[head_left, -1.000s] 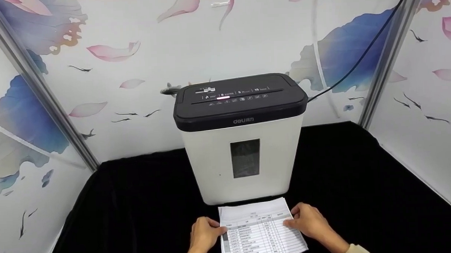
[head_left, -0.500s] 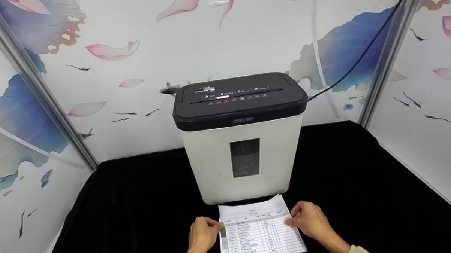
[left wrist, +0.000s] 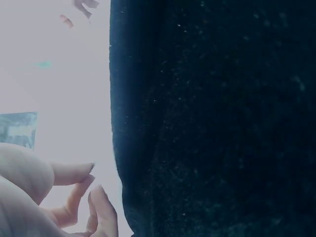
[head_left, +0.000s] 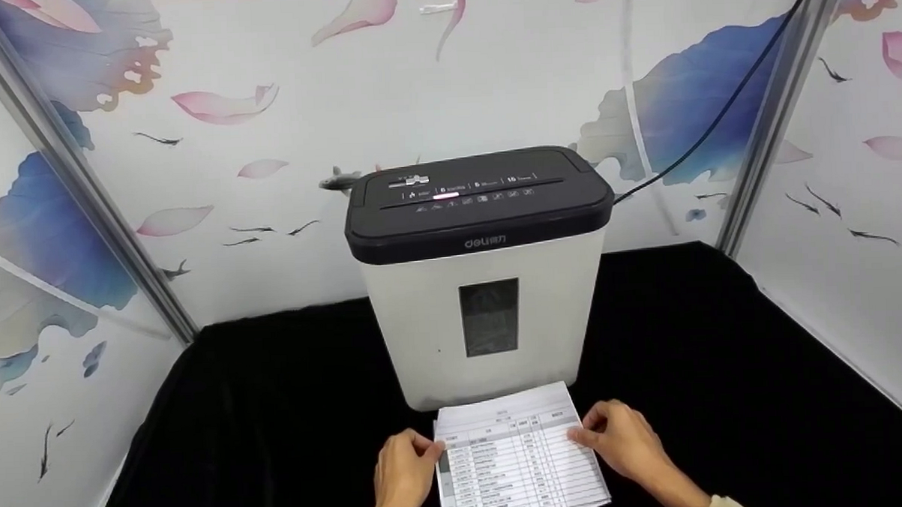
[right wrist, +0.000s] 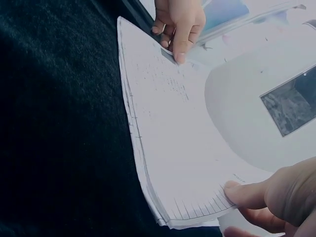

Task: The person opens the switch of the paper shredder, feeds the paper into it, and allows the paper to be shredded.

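A stack of printed sheets [head_left: 518, 461] with table rows lies in front of the paper shredder [head_left: 490, 312]. My left hand [head_left: 404, 469] pinches the stack's left edge between thumb and fingers. At the right edge my right hand [head_left: 622, 439] holds it the same way, thumb on top. In the right wrist view both hands grip opposite sides of the sheets [right wrist: 163, 128], whose near edges look slightly fanned. Glare washes out the left wrist view, where my left hand [left wrist: 64, 197] shows thumb and fingertips close together and the paper's outline is hard to make out.
The white shredder has a black lid [head_left: 479, 204] with a feed slot and a lit indicator. A black cable [head_left: 724, 116] runs from it to the upper right. Black cloth [head_left: 291, 409] covers the table, with printed panels [head_left: 490, 79] on three sides.
Both hands shift the stack slightly forward, toward the shredder's base. Its far right corner lifts, then lies flatter, and the sheets' far edge now overlaps the shredder's bottom in view.
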Demonstrator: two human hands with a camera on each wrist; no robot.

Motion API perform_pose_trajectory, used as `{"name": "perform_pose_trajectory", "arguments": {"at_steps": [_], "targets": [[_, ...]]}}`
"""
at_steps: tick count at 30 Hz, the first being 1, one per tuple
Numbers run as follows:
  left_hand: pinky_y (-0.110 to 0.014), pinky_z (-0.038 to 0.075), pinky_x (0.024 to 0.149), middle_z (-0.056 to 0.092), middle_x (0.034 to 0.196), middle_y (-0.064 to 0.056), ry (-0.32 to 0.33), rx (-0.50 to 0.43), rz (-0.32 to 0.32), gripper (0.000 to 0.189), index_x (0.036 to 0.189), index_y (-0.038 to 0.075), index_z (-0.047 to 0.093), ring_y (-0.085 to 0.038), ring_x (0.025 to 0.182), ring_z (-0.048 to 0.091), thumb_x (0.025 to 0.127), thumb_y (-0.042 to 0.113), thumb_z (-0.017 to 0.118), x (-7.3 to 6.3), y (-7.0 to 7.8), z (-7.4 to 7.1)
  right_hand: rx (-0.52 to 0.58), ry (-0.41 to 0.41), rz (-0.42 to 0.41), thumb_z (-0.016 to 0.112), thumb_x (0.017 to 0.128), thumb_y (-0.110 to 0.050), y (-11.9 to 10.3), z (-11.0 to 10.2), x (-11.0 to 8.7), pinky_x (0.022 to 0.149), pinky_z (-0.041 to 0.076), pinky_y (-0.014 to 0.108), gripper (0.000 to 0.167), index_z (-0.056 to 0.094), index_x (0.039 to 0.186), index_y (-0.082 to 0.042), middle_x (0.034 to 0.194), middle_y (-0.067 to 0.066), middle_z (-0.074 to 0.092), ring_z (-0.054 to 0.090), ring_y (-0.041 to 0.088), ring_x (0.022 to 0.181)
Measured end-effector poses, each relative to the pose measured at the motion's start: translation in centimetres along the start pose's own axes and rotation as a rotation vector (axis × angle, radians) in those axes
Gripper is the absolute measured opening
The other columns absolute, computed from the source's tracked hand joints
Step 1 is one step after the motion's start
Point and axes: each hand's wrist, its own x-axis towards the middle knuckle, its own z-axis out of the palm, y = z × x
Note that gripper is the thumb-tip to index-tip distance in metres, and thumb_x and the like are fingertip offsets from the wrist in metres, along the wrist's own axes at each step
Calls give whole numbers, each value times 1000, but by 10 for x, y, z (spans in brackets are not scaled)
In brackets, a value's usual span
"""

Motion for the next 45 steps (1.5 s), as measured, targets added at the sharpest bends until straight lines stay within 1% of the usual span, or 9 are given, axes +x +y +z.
{"name": "perform_pose_trajectory", "arguments": {"at_steps": [3,5,9,13,16,21,28,35,45], "targets": [[-31,48,63,66,75,2,-25,-66,-2,13,80,13,70,-10,69,58,84,21,79,0,0,-3,14,9,-20,83,81,-25,0,0,-1,60,41,30,20,66,77,-14,80,-1,62,53,15,72],[-28,52,61,68,76,0,-67,-154,-7,12,86,9,70,-9,67,59,86,19,77,1,-1,-5,45,11,-29,82,82,-23,0,-1,0,59,40,29,19,66,76,-15,76,-3,63,53,14,69],[-29,60,59,74,85,-11,-198,-372,-43,19,101,-3,68,-14,67,68,89,11,73,2,-3,-7,138,-3,-37,82,82,-18,1,-1,0,58,42,25,17,67,76,-13,70,-3,66,55,11,65],[-33,64,68,75,94,-20,-327,-537,-72,31,113,-15,63,-18,76,72,88,1,72,4,-7,-9,231,-35,-63,81,82,-16,5,-3,2,61,47,20,14,70,80,-9,74,1,71,59,9,66],[-35,64,72,74,93,-22,-365,-590,-66,30,111,-19,62,-18,78,72,86,-4,71,6,-10,-9,312,-80,-112,81,83,-15,9,-6,2,59,49,20,16,70,85,-3,78,7,73,60,8,66],[-33,64,74,75,91,-20,-345,-609,-45,27,106,-19,66,-15,77,71,87,-1,73,8,-14,-9,401,-165,-166,80,83,-14,15,-10,4,53,49,20,22,69,91,3,83,13,73,56,5,63],[-27,62,70,75,88,-12,-300,-606,-40,25,102,-13,71,-12,74,70,86,6,77,8,-13,-18,442,-219,-215,79,84,-12,21,-13,7,53,48,20,21,67,93,4,87,15,74,56,2,64],[-26,63,72,76,90,-13,-292,-652,-15,27,102,-13,72,-11,74,72,87,9,77,10,-10,-28,483,-234,-268,78,86,-13,16,-22,10,55,50,19,22,68,92,6,82,12,75,59,0,64],[-28,63,73,77,93,-18,-303,-678,12,26,103,-15,71,-17,77,76,88,6,75,14,-1,-42,469,-246,-259,79,85,-15,5,-39,12,64,58,22,25,70,92,7,85,15,76,69,6,73]]}}
